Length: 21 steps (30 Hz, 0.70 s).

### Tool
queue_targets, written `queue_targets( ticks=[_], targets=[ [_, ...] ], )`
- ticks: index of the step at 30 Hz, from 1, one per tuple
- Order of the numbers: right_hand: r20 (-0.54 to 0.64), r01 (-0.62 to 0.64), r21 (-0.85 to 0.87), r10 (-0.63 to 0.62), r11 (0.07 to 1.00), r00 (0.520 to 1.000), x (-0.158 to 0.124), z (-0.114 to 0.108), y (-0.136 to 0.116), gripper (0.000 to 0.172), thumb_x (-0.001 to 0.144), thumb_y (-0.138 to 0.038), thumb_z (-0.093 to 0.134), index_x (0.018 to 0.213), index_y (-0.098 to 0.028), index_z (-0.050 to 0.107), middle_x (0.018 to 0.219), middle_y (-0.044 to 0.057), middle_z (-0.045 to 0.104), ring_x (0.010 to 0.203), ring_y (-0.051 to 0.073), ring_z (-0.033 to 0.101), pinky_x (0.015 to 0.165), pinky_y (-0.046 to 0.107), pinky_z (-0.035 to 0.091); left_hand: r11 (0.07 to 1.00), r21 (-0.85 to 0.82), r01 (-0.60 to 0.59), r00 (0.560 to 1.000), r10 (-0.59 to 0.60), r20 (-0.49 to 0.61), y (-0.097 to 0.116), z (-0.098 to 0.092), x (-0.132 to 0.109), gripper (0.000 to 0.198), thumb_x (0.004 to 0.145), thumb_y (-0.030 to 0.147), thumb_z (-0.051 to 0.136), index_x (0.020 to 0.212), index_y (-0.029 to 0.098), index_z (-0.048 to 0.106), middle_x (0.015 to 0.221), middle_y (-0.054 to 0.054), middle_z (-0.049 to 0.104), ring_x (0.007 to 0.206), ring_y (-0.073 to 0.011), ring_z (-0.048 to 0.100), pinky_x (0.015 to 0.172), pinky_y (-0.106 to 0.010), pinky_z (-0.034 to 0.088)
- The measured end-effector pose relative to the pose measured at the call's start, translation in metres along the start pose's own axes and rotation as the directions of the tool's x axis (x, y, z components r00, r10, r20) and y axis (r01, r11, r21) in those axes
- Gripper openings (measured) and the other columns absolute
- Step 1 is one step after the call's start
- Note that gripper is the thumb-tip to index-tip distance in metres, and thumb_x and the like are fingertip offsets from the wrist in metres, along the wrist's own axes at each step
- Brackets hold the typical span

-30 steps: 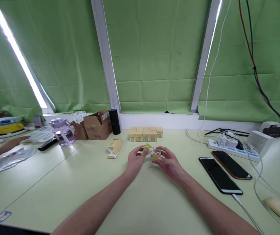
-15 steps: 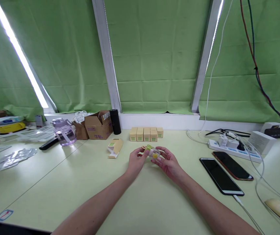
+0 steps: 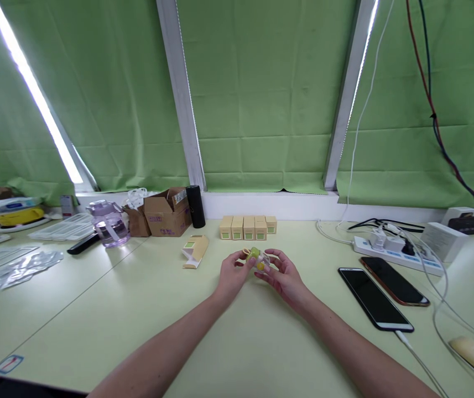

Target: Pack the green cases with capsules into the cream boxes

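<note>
Between my two hands is a small clear bottle [image 3: 262,261] with a green cap [image 3: 254,253], a pale loop at its top and a yellow mark on its body. My left hand [image 3: 233,271] pinches the green cap end. The clear body is held in the fingers of my right hand [image 3: 285,274]. Whether cap and body are joined cannot be made out. Beyond my hands stands a row of small tan boxes [image 3: 243,228] with green labels. An opened tan carton [image 3: 196,251] lies to the left of my left hand.
At the back left are a cardboard box [image 3: 166,213], a black cylinder [image 3: 196,206] and a purple water jug [image 3: 109,224]. Clear plastic bags [image 3: 29,265] lie further left. On the right are two phones [image 3: 373,298] [image 3: 394,280], a power strip [image 3: 398,255] and loose cables.
The green cap has turned a little in my fingers, and the bottle has shifted slightly. Another person's hand at the left edge has gone out of view.
</note>
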State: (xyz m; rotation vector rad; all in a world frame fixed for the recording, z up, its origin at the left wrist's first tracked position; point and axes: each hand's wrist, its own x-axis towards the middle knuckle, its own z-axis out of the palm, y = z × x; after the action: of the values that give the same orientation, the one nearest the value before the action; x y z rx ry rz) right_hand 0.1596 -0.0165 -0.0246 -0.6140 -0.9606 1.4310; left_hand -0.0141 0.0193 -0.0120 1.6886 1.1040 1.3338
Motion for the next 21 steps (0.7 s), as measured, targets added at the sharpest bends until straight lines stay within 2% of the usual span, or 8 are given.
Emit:
queue_targets(
  ticks=[10, 15, 21],
  targets=[
    [0.002, 0.008, -0.011, -0.008, 1.000, 1.000, -0.0006, -0.0004, -0.0011, 0.054, 0.070, -0.038, 0.094, 0.115, -0.029, 0.066, 0.117, 0.004, 0.065, 0.106, 0.022, 0.069, 0.106, 0.052, 0.054, 1.000, 0.007, -0.002, 1.000, 0.002, 0.015, -0.0006, 0.0005, -0.0011, 0.043, 0.083, 0.057, 0.073, 0.102, 0.019, 0.078, 0.108, -0.011, 0.079, 0.101, -0.0270, 0.071, 0.082, -0.033, 0.055],
    [-0.008, 0.009, -0.077, -0.009, 0.997, 1.000, 0.0001, -0.0025, 0.0002, 0.052, 0.068, -0.040, 0.094, 0.112, -0.026, 0.071, 0.129, 0.006, 0.065, 0.110, 0.025, 0.068, 0.104, 0.051, 0.056, 1.000, -0.007, -0.012, 1.000, 0.012, 0.029, -0.0016, 0.0000, -0.0012, 0.044, 0.082, 0.058, 0.074, 0.100, 0.018, 0.079, 0.105, -0.010, 0.079, 0.099, -0.0270, 0.072, 0.081, -0.032, 0.055],
    [-0.025, 0.039, -0.217, -0.045, 0.975, 0.999, 0.0055, -0.0085, 0.0019, 0.054, 0.063, -0.043, 0.095, 0.107, -0.022, 0.073, 0.108, 0.009, 0.074, 0.102, 0.028, 0.068, 0.087, 0.045, 0.060, 1.000, -0.025, 0.008, 0.997, -0.006, 0.081, -0.0016, -0.0003, -0.0012, 0.046, 0.081, 0.059, 0.074, 0.100, 0.017, 0.079, 0.105, -0.011, 0.079, 0.097, -0.0270, 0.072, 0.080, -0.032, 0.055]
  ],
)
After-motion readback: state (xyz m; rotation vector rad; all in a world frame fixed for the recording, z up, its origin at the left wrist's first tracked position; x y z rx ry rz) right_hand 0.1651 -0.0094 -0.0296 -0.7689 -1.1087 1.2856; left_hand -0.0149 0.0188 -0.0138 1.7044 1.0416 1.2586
